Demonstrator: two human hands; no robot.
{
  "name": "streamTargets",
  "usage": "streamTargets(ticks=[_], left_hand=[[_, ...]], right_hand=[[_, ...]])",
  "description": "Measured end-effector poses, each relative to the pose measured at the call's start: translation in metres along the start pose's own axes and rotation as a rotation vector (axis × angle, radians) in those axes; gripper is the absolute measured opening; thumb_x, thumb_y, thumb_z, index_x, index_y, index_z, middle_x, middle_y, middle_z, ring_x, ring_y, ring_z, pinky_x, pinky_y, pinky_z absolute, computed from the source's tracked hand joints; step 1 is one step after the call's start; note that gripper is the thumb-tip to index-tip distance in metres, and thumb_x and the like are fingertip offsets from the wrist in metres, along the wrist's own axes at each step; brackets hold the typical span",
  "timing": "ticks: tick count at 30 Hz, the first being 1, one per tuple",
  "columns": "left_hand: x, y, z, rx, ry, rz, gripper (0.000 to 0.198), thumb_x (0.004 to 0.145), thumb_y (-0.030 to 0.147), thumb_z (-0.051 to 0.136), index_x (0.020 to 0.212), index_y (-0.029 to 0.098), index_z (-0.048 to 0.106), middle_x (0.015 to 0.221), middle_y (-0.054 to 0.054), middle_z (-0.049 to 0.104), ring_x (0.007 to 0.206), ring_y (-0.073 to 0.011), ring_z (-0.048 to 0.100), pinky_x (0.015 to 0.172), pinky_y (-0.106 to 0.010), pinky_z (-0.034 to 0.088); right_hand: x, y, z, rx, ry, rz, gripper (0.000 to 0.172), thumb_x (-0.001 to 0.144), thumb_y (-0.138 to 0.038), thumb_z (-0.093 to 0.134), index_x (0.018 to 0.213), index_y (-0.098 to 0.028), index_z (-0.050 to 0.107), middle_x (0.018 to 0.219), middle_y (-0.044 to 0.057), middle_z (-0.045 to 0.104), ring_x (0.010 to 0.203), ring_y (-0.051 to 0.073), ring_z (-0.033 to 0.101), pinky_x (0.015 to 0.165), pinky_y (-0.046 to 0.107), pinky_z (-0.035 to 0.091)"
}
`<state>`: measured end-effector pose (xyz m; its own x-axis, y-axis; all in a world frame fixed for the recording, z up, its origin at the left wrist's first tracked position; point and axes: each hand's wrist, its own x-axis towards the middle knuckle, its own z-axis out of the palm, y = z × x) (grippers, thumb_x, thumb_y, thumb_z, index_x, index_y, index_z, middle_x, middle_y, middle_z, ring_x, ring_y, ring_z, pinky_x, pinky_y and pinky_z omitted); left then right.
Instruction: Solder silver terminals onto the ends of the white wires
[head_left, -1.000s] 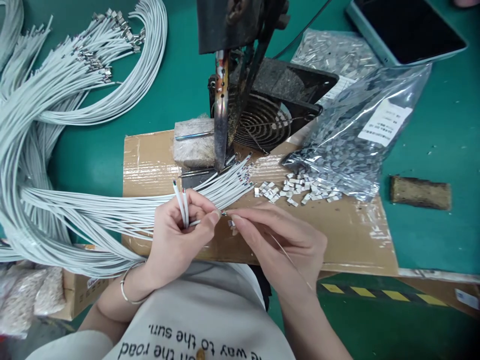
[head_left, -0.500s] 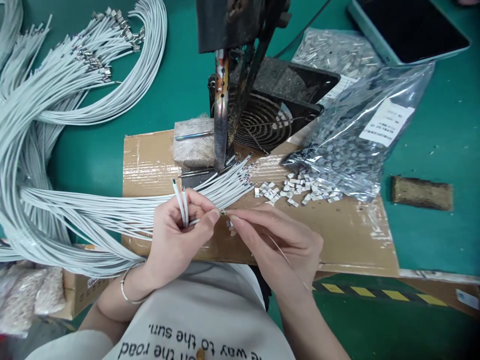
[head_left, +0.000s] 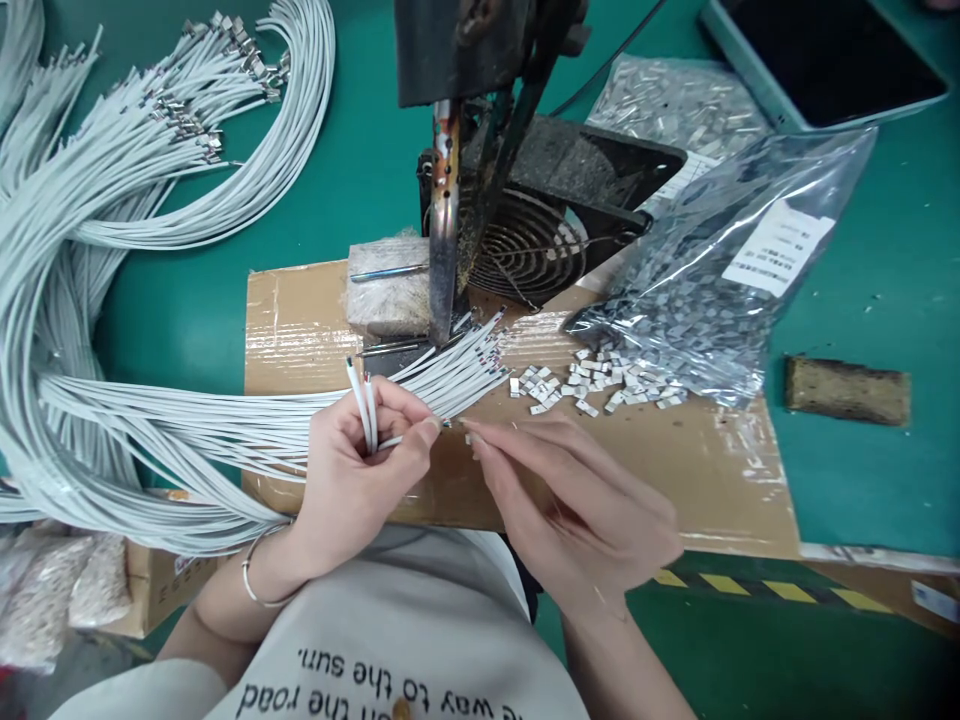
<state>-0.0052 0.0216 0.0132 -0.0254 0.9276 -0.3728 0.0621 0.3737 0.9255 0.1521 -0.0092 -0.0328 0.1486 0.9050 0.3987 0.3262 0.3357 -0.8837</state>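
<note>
My left hand (head_left: 367,475) was closed, its thumb pressed against the forefinger on the white cables (head_left: 370,415): two ends stood up through my curled fingers, and a thin wire end (head_left: 448,423) poked out past the thumb tip. Just beside that, my right hand (head_left: 470,438) had thumb and forefinger nearly together, pinching a small pale piece (head_left: 470,439) too blurred to name. Under both lay the cardboard sheet (head_left: 720,480); beyond, a bundle of cable ends (head_left: 450,375), scattered connectors (head_left: 592,380) and the soldering iron (head_left: 443,230).
</note>
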Motion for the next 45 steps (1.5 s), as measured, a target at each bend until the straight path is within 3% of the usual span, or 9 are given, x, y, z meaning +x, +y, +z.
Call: streamTargets(ticks=[6, 15, 21, 29, 35, 39, 45], left_hand=[[0.0003, 0.0009, 0.0014, 0.007, 0.002, 0.001, 0.011, 0.082, 0.014, 0.076, 0.075, 0.017, 0.068, 0.05, 0.008, 0.048, 0.044, -0.0042, 0.03, 0.042, -0.017, 0.022], [-0.0001, 0.0036, 0.0022, 0.019, 0.001, -0.013, 0.013, 0.08, 0.013, 0.077, 0.074, 0.017, 0.067, 0.05, 0.008, 0.047, 0.043, -0.0042, 0.03, 0.042, -0.018, 0.021], [0.0008, 0.0024, 0.0025, 0.044, 0.007, 0.012, 0.012, 0.079, 0.013, 0.076, 0.074, 0.017, 0.067, 0.05, 0.009, 0.046, 0.044, -0.0038, 0.03, 0.042, -0.017, 0.021], [-0.0021, -0.0026, 0.0015, 0.046, 0.021, 0.048, 0.011, 0.085, 0.015, 0.074, 0.075, 0.018, 0.068, 0.051, 0.008, 0.047, 0.045, -0.0037, 0.029, 0.042, -0.016, 0.02], [-0.002, -0.0028, 0.0022, 0.056, 0.011, 0.063, 0.013, 0.085, 0.013, 0.073, 0.075, 0.017, 0.067, 0.051, 0.009, 0.047, 0.045, -0.0035, 0.029, 0.043, -0.016, 0.02], [-0.0013, -0.0032, 0.0023, 0.06, 0.013, 0.075, 0.012, 0.084, 0.012, 0.073, 0.075, 0.017, 0.067, 0.051, 0.009, 0.046, 0.045, -0.0036, 0.028, 0.042, -0.016, 0.019], [-0.0025, -0.0027, 0.0014, 0.054, 0.037, 0.08, 0.012, 0.084, 0.013, 0.074, 0.074, 0.017, 0.068, 0.051, 0.008, 0.048, 0.044, -0.0036, 0.029, 0.042, -0.016, 0.019]], right_hand=[[0.0037, -0.0063, 0.0033, 0.142, -0.011, 0.181, 0.04, 0.088, -0.002, 0.075, 0.108, -0.035, 0.085, 0.084, -0.002, 0.081, 0.066, 0.014, 0.069, 0.061, 0.028, 0.059], [0.0034, -0.0057, 0.0026, 0.123, -0.009, 0.143, 0.04, 0.087, -0.001, 0.075, 0.108, -0.033, 0.085, 0.087, -0.002, 0.082, 0.07, 0.014, 0.072, 0.064, 0.027, 0.061], [0.0021, -0.005, 0.0035, 0.188, -0.022, 0.232, 0.034, 0.089, -0.003, 0.075, 0.104, -0.031, 0.085, 0.083, -0.003, 0.08, 0.067, 0.011, 0.069, 0.059, 0.024, 0.058], [0.001, -0.0061, 0.005, 0.269, -0.024, 0.258, 0.042, 0.089, 0.0, 0.073, 0.11, -0.035, 0.085, 0.083, -0.004, 0.079, 0.066, 0.008, 0.066, 0.057, 0.02, 0.055], [0.0012, -0.0086, 0.0054, 0.233, -0.006, 0.255, 0.038, 0.089, -0.002, 0.073, 0.107, -0.033, 0.086, 0.079, -0.003, 0.078, 0.062, 0.01, 0.065, 0.053, 0.022, 0.054], [-0.0005, -0.0086, 0.0041, 0.18, 0.029, 0.258, 0.039, 0.089, -0.002, 0.075, 0.106, -0.035, 0.086, 0.084, -0.004, 0.079, 0.066, 0.009, 0.067, 0.057, 0.02, 0.055], [-0.0021, -0.0073, 0.0019, 0.197, 0.059, 0.377, 0.031, 0.09, -0.008, 0.077, 0.102, -0.035, 0.085, 0.082, -0.006, 0.08, 0.068, 0.008, 0.069, 0.061, 0.019, 0.057]])
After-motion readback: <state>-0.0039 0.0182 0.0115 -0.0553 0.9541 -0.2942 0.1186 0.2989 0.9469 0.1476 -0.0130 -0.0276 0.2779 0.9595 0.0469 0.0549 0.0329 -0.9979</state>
